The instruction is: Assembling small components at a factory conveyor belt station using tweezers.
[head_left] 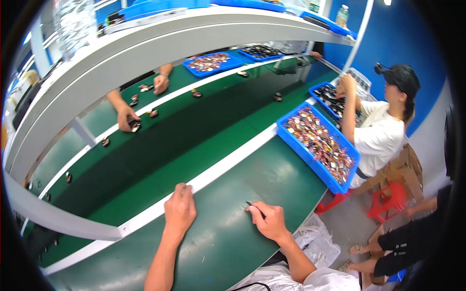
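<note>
My left hand (180,207) rests curled at the white rail (208,174) along the near side of the conveyor. Its fingers are closed, and their inner side is hidden from view. Over the green worktop (218,237), my right hand (270,221) pinches a slim black pen-like tool (256,208). The tool's dark tip points up and to the left. Beyond the rail runs a green conveyor belt (194,150), with small dark and coloured parts, such as one (277,97) toward its far end.
A blue tray (318,165) of small multicoloured parts stands at the right, beside a blue tray of black parts (330,99). A co-worker in a cap (388,111) sits there. Another person's hands (127,119) work across the belt. A grey shelf (170,43) overhangs the conveyor.
</note>
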`<state>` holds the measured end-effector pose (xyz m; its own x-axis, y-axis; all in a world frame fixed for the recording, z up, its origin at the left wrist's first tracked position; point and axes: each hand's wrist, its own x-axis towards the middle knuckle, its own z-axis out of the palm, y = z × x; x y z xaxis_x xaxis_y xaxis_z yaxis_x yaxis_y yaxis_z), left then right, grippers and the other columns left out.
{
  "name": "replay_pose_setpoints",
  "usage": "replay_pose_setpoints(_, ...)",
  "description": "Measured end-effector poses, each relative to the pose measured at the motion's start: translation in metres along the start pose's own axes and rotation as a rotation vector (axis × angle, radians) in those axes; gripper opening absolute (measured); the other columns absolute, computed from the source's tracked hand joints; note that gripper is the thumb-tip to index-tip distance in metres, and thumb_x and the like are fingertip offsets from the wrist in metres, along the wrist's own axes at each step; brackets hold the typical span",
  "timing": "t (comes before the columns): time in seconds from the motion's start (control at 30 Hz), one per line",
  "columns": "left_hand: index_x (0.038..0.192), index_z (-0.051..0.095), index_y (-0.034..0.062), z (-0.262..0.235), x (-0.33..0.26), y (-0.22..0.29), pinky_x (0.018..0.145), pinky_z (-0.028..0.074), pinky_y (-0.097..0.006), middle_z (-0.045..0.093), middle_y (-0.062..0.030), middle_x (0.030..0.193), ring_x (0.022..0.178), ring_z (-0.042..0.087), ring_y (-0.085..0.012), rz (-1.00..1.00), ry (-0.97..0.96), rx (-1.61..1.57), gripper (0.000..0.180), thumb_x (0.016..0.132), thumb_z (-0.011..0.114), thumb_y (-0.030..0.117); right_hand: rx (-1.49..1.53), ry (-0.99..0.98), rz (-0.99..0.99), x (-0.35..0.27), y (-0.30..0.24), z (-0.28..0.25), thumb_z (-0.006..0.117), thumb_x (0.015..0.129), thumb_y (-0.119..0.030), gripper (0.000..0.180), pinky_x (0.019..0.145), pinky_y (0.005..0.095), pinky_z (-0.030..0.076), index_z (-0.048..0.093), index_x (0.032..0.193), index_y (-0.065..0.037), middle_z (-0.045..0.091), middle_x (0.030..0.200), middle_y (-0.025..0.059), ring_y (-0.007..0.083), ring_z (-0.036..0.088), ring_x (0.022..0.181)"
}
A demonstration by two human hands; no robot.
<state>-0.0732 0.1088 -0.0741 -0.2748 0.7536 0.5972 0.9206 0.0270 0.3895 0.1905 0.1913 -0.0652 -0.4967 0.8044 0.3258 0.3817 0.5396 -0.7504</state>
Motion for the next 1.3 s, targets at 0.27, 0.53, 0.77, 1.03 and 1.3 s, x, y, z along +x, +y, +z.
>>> replay_pose_setpoints(0.27,0.108,0.065,-0.0019,0.010,0.002,-0.004,0.056,0.055,-0.041,0.063,-0.0144,0.106,0.074,0.069,-0.0307,0.001,-0.067,0.021,0.025,0.083,0.064,-0.003,0.010,-0.013,0.023,0.002,0.005,-0.001,0.060,0.098,-0.010,0.016,0.049,0.0318,0.046,0.073,0.089,-0.005,0.061,0.054,0.0058,0.0206,0.061,0.046)
replay_pose_setpoints(0.53,0.113,0.062,-0.0024,-0.003,-0.011,-0.006,0.054,0.054,-0.039,0.060,-0.0127,0.104,0.076,0.069,-0.0282,-0.012,-0.002,-0.004,0.031,0.082,0.064,-0.003,0.032,-0.073,0.010,-0.005,-0.002,0.005,0.054,0.101,-0.010,0.023,0.048,0.0285,0.037,0.068,0.087,0.002,0.056,0.051,0.0032,0.0102,0.053,0.046)
replay_pose_setpoints(0.77,0.086,0.060,0.0038,-0.003,-0.007,0.005,0.047,0.046,-0.038,0.057,-0.0086,0.081,0.057,0.061,-0.0269,0.182,-0.013,-0.110,0.014,0.089,0.071,0.012,0.012,0.019,0.054,-0.004,-0.007,0.001,0.055,0.100,-0.009,0.022,0.048,0.0284,0.040,0.070,0.087,0.000,0.059,0.052,0.0044,0.0118,0.055,0.045)
replay_pose_setpoints(1.03,0.082,0.059,0.0031,-0.001,0.005,0.000,0.051,0.047,-0.045,0.058,-0.0159,0.077,0.060,0.061,-0.0357,0.070,-0.069,-0.017,0.013,0.088,0.069,0.006,-0.016,0.034,-0.085,0.010,0.001,0.005,0.065,0.098,-0.021,0.014,0.050,0.0417,0.046,0.070,0.092,-0.010,0.066,0.066,0.0116,0.0334,0.063,0.056)
replay_pose_setpoints(1.3,0.078,0.056,0.0013,0.005,0.010,0.014,0.050,0.043,-0.040,0.055,-0.0123,0.076,0.055,0.057,-0.0318,0.063,-0.058,-0.045,0.017,0.087,0.070,0.001,0.010,0.030,-0.053,0.001,0.006,-0.002,0.060,0.101,-0.024,0.020,0.051,0.0454,0.046,0.068,0.092,-0.008,0.067,0.068,0.0128,0.0361,0.063,0.058)
